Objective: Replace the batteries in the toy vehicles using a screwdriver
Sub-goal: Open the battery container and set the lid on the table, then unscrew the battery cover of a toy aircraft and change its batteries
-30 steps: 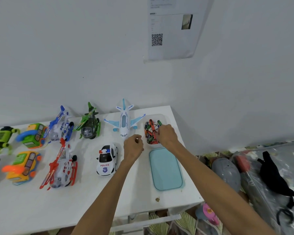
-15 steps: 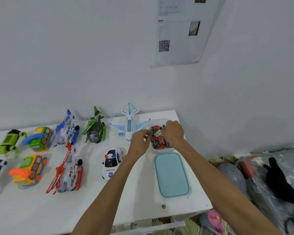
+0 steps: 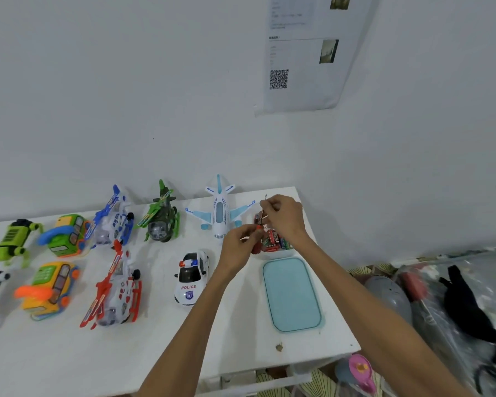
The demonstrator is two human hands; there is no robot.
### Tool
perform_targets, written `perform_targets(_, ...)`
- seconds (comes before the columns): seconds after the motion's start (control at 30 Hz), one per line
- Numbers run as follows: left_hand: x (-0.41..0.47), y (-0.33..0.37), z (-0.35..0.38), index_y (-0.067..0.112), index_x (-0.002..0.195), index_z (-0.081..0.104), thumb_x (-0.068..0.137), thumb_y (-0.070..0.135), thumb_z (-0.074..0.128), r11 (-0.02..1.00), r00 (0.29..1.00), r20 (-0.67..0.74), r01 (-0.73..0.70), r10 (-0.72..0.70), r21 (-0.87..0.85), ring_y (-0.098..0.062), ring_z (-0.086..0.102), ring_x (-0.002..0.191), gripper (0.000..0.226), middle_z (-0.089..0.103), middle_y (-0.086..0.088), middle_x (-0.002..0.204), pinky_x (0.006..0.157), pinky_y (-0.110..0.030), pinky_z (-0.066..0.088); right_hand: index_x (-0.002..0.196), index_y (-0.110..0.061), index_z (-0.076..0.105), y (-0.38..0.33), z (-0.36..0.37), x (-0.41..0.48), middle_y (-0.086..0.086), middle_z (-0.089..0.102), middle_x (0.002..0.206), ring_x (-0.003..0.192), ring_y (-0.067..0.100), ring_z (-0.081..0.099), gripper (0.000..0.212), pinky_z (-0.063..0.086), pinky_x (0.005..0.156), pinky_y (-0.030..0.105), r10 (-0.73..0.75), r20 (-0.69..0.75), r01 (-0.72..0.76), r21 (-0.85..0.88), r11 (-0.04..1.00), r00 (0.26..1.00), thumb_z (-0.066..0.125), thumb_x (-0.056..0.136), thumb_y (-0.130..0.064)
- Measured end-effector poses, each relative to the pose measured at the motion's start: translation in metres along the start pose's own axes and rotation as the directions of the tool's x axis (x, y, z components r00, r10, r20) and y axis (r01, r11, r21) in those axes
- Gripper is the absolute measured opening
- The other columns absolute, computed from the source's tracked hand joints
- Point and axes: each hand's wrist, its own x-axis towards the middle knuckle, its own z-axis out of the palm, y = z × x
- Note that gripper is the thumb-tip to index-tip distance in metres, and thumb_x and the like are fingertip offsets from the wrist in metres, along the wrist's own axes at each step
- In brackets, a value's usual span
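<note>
Directly ahead, a white surface stands against a white wall that carries a paper sheet with a QR code. Toy vehicles sit on the surface in two rows, among them a white airplane and a police car. A teal lid lies flat near the right edge, and behind it is a tub of batteries. Both hands meet just above that tub, sharing the screwdriver. The left hand pinches its red handle, and the right hand pinches the thin shaft, whose tip points up and away.
</note>
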Motion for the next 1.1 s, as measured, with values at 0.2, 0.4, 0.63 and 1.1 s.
perform_targets(0.2,-0.015,-0.009,-0.013,0.014,0.082,0.079,0.095,0.024,0.07,0.996,0.997,-0.045,0.061,-0.064,-0.064,-0.018,0.064,0.06,0.018,0.072,-0.009,0.068,0.069,-0.041,0.056,0.081,-0.011,0.074,0.006,0.021,-0.024,0.004,0.072,0.068,0.053,0.014,0.06,0.03,0.05,0.061,0.031,0.145,0.281,-0.17,0.068,0.983,0.949,0.062,0.095,-0.034)
perform_targets(0.4,-0.013,-0.019,-0.022,0.019,0.082,0.076,0.094,0.021,0.06,0.986,0.956,-0.277,0.131,-0.097,0.104,-0.013,0.071,0.07,0.021,0.075,0.003,0.074,0.076,-0.038,0.061,0.097,-0.013,0.065,0.01,0.025,-0.035,0.009,0.075,0.078,0.066,0.024,0.074,0.031,0.06,0.062,0.034,0.203,0.098,-0.223,0.29,0.931,0.974,0.044,0.107,-0.033)
perform_targets(0.63,0.055,-0.027,-0.049,0.009,0.13,0.057,0.091,0.025,0.063,0.711,0.972,-0.191,0.036,0.14,0.702,-0.028,0.048,0.124,0.043,0.056,-0.008,0.133,0.093,-0.044,0.05,0.118,-0.006,0.049,0.051,0.023,-0.013,0.017,0.064,0.091,0.07,0.026,0.059,0.035,0.041,0.048,0.025,0.53,0.194,-0.551,0.072,0.832,0.826,0.049,0.093,-0.03)
perform_targets(1.1,0.12,-0.06,-0.048,0.01,0.152,0.029,0.098,0.057,0.047,0.581,0.969,-0.235,0.232,-0.072,0.78,-0.03,0.045,0.133,0.074,0.055,-0.014,0.137,0.117,-0.057,0.021,0.115,-0.012,0.059,0.033,0.04,-0.004,0.015,0.071,0.087,0.061,0.028,0.065,0.019,0.054,0.05,0.029,0.459,0.211,-0.503,0.272,0.82,0.863,0.044,0.104,-0.011)
